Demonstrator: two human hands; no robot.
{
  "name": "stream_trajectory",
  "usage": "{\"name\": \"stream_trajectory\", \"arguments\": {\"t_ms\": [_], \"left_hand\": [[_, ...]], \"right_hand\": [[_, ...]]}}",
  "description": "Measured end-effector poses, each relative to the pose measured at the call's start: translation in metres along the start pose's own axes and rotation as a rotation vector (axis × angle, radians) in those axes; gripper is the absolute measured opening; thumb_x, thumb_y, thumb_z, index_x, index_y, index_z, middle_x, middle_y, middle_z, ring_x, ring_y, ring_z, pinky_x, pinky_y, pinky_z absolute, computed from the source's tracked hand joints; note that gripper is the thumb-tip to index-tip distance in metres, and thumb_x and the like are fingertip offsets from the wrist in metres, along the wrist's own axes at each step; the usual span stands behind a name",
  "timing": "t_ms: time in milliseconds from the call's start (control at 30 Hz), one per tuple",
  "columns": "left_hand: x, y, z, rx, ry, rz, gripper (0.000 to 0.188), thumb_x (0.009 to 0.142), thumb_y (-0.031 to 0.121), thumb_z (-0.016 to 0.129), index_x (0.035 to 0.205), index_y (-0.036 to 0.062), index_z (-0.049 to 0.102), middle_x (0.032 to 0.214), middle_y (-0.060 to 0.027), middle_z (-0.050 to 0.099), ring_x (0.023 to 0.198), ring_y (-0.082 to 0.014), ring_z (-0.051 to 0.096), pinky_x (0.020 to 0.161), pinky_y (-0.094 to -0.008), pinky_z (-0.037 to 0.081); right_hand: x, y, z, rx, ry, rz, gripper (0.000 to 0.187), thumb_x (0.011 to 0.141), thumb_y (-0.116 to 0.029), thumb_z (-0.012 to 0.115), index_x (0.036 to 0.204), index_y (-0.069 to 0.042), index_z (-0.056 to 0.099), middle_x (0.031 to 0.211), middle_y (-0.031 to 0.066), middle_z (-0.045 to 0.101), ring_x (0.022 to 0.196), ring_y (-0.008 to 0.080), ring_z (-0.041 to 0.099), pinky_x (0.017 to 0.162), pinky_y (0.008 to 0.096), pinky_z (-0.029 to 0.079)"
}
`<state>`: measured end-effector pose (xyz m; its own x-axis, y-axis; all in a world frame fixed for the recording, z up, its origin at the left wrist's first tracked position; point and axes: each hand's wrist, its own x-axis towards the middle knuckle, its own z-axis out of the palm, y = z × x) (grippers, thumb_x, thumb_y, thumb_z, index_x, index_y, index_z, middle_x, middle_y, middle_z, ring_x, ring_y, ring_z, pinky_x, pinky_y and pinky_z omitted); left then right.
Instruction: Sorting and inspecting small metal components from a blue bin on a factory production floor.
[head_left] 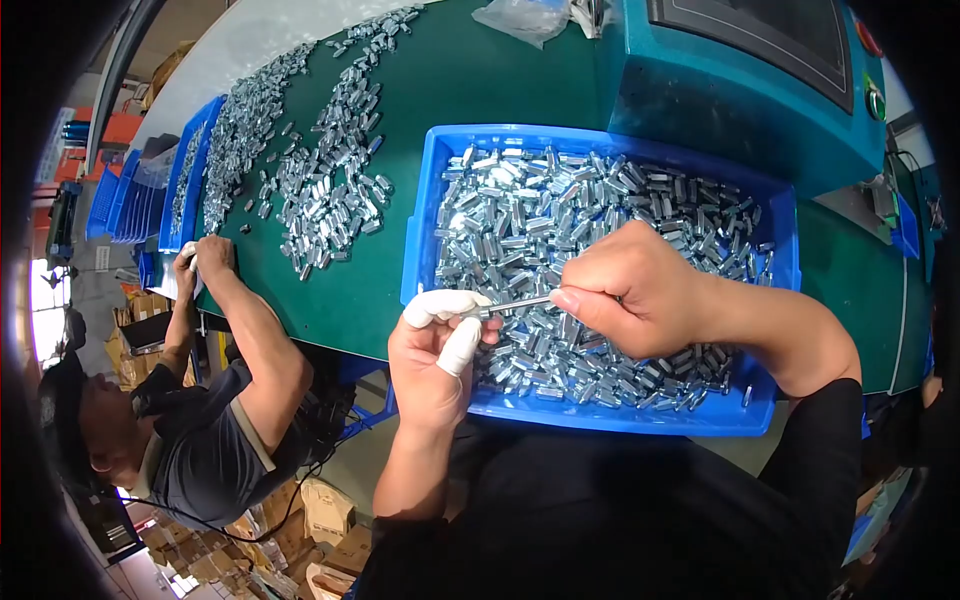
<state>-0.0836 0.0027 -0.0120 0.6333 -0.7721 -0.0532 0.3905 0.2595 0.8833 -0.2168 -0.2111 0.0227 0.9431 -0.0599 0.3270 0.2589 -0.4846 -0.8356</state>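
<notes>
My left hand [425,370], with white coverings on its thumb and forefinger, pinches a small silvery metal piece [485,313]. In my closed right hand [635,290] is a thin metal rod [523,302], which points left and meets the piece at my left fingertips. Whether its tip goes inside the piece I cannot tell. Both hands are above a blue plastic tray [620,419] heaped with shiny hexagonal metal pieces [530,225].
Loose piles of similar metal pieces [335,190] lie on the green tabletop [440,75]. A teal machine [720,110] with a dark panel and buttons stands behind the tray at right. At left a co-worker [215,420] works beside a narrow blue bin [190,175]. Cardboard boxes [325,510] sit below.
</notes>
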Motion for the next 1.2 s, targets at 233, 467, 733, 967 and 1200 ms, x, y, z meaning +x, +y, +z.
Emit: {"name": "stream_trajectory", "arguments": {"t_ms": [233, 467, 733, 967, 1200], "left_hand": [[-0.001, -0.001, 0.004, 0.198, 0.032, 0.028, 0.021, 0.091, -0.006, 0.064, 0.111, -0.0001, 0.060, 0.106, -0.0134, 0.067, 0.087, -0.0209, 0.068, 0.078, -0.0312, 0.054], [-0.003, 0.001, 0.004, 0.158, -0.047, -0.028, 0.019, 0.092, -0.007, 0.065, 0.109, 0.0007, 0.063, 0.100, -0.0117, 0.071, 0.085, -0.0167, 0.070, 0.077, -0.0294, 0.057], [-0.008, 0.005, 0.003, 0.164, -0.085, -0.063, 0.018, 0.091, -0.004, 0.068, 0.107, 0.0016, 0.061, 0.090, -0.0109, 0.071, 0.076, -0.0152, 0.070, 0.064, -0.0249, 0.055], [-0.010, 0.005, 0.005, 0.208, -0.077, -0.022, 0.014, 0.093, -0.002, 0.066, 0.106, 0.0022, 0.061, 0.086, -0.0115, 0.071, 0.071, -0.0141, 0.069, 0.058, -0.0233, 0.052], [-0.007, 0.006, 0.003, 0.134, -0.077, -0.081, 0.012, 0.094, -0.001, 0.065, 0.104, 0.0026, 0.060, 0.081, -0.0108, 0.070, 0.059, -0.0118, 0.065, 0.049, -0.0208, 0.047]], "right_hand": [[-0.002, 0.001, 0.000, -0.101, -0.039, 0.000, 0.036, 0.092, -0.010, 0.060, 0.059, -0.006, 0.045, 0.053, 0.0107, 0.043, 0.046, 0.0301, 0.048, 0.046, 0.0404, 0.035], [-0.004, 0.002, 0.003, -0.166, -0.077, -0.032, 0.032, 0.089, -0.011, 0.062, 0.061, -0.008, 0.047, 0.054, 0.0089, 0.045, 0.048, 0.0304, 0.050, 0.046, 0.0410, 0.038], [-0.003, -0.001, 0.016, -0.401, -0.026, -0.216, 0.026, 0.086, -0.018, 0.067, 0.067, -0.010, 0.051, 0.060, 0.0064, 0.052, 0.055, 0.0281, 0.057, 0.049, 0.0401, 0.043], [-0.005, 0.001, 0.021, -0.468, -0.014, -0.273, 0.022, 0.080, -0.018, 0.072, 0.068, -0.010, 0.055, 0.062, 0.0045, 0.050, 0.056, 0.0244, 0.054, 0.050, 0.0364, 0.041], [-0.009, 0.002, 0.028, -0.475, -0.002, -0.259, 0.020, 0.078, -0.020, 0.073, 0.069, -0.010, 0.058, 0.063, 0.0032, 0.051, 0.057, 0.0229, 0.054, 0.050, 0.0352, 0.040]]}}
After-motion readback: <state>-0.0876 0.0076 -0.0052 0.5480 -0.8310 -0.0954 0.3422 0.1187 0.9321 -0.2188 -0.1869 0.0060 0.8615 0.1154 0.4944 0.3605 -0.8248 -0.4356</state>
